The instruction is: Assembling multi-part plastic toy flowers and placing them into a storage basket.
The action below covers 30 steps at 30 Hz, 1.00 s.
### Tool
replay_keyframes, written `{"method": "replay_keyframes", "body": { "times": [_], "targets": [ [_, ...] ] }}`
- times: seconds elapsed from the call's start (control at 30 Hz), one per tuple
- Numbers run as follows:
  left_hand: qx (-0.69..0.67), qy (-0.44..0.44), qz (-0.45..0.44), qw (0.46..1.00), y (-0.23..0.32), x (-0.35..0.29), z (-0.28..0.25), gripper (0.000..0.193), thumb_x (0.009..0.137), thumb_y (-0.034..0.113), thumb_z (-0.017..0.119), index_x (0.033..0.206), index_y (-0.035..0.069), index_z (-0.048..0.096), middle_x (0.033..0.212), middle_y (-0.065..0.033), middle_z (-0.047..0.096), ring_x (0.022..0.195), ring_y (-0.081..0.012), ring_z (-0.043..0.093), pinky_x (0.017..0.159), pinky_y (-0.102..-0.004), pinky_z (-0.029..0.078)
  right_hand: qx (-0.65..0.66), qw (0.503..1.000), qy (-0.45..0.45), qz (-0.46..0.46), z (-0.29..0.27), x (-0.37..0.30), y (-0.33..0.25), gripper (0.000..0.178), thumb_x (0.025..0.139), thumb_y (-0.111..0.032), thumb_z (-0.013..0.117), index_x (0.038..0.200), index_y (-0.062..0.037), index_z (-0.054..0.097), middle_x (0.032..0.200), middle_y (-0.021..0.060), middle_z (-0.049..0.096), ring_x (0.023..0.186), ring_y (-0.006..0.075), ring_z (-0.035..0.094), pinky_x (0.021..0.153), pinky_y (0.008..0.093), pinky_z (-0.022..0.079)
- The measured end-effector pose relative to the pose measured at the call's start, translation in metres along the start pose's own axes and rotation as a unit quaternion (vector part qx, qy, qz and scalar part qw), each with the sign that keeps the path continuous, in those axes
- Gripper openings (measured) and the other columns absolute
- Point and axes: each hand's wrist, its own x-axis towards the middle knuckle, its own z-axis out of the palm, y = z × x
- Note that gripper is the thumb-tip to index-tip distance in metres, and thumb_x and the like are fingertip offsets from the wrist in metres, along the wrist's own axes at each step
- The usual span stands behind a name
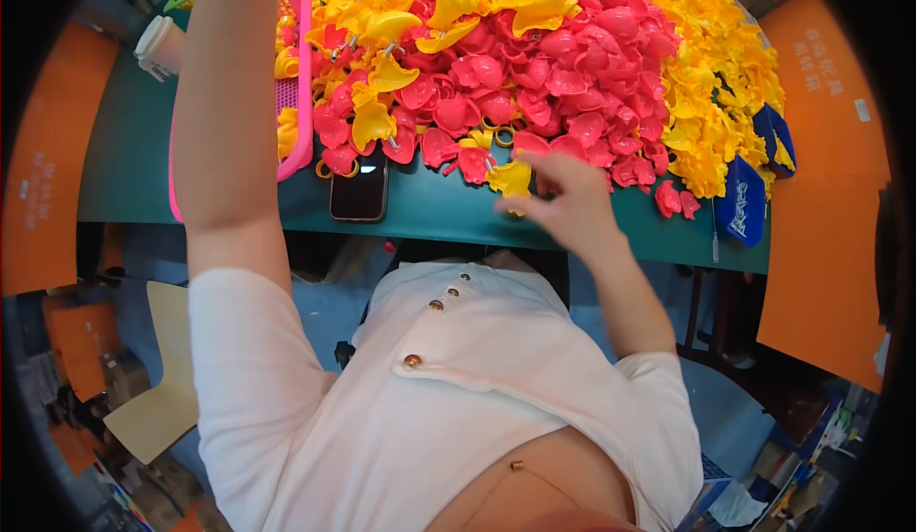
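Observation:
My left arm [229,103] reaches straight up past the top edge, so its hand is out of the picture. My right hand [572,198] is over the near edge of the green table, slightly blurred. Its thumb and forefinger are spread apart, with a visible gap between them. Beside the fingertips is a yellow curved plastic piece [510,179] with a metal pin, next to the red plastic shells [474,165]. Nothing visible is gripped in the hand; its other fingers are partly hidden.
A heap of red shells [572,74] and yellow pieces [711,93] covers the far table [429,203]. A pink basket [303,83] and white cup [160,45] are left; a phone [360,188] lies near the edge. Blue trays [742,203] and a screwdriver [715,246] are right.

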Motion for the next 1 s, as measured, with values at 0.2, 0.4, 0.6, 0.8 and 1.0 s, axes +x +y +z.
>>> {"method": "replay_keyframes", "body": {
  "times": [0.2,0.4,0.6,0.8,1.0],
  "targets": [
    [0.195,-0.117,-0.219,0.949,0.026,-0.178,-0.028,0.028,0.068,0.011,0.078,0.092,0.004,0.066,0.078,-0.0043,0.066,0.072,-0.0124,0.063,0.071,-0.0244,0.051,-0.056,0.973,0.124,-0.185,0.005,0.126,-0.013,0.024,0.078,-0.014,0.07,0.099,-0.0035,0.065,0.077,0.0063,0.059,0.064,0.0171,0.057,0.058,0.0281,0.045],
    [0.223,-0.122,-0.259,0.932,0.038,-0.258,-0.022,0.035,0.065,0.011,0.073,0.095,-0.003,0.061,0.099,-0.0189,0.062,0.093,-0.0325,0.061,0.083,-0.0372,0.048,-0.127,0.955,0.059,-0.26,0.017,0.157,0.003,0.018,0.079,-0.006,0.064,0.097,-0.004,0.063,0.087,0.0091,0.06,0.076,0.027,0.06,0.07,0.0332,0.049],
    [0.298,-0.195,-0.183,0.916,0.017,-0.283,-0.017,0.036,0.065,0.012,0.072,0.096,-0.003,0.062,0.097,-0.0188,0.062,0.093,-0.0338,0.061,0.083,-0.0398,0.048,-0.044,0.968,0.028,-0.247,-0.014,0.082,-0.002,0.02,0.076,0.006,0.062,0.094,-0.0035,0.064,0.092,0.0082,0.063,0.082,0.0232,0.063,0.069,0.0276,0.051],
    [0.157,-0.156,-0.3,0.928,0.022,-0.274,-0.002,0.04,0.067,0.019,0.077,0.099,-0.001,0.065,0.097,-0.0166,0.064,0.09,-0.0269,0.065,0.078,-0.0334,0.05,0.075,0.986,-0.026,-0.145,-0.022,0.023,0.014,0.024,0.073,0.01,0.062,0.094,-0.0023,0.065,0.091,0.0095,0.063,0.08,0.0198,0.063,0.069,0.0264,0.05],
    [0.151,-0.226,-0.309,0.911,0.02,-0.273,0.027,0.042,0.065,0.02,0.079,0.098,-0.002,0.065,0.096,-0.0156,0.065,0.088,-0.0238,0.064,0.08,-0.0315,0.05,0.027,0.976,0.023,-0.217,-0.011,-0.002,0.028,0.024,0.071,0.009,0.064,0.092,-0.0019,0.065,0.089,0.0097,0.064,0.078,0.0232,0.062,0.067,0.0282,0.05]
  ]
}}
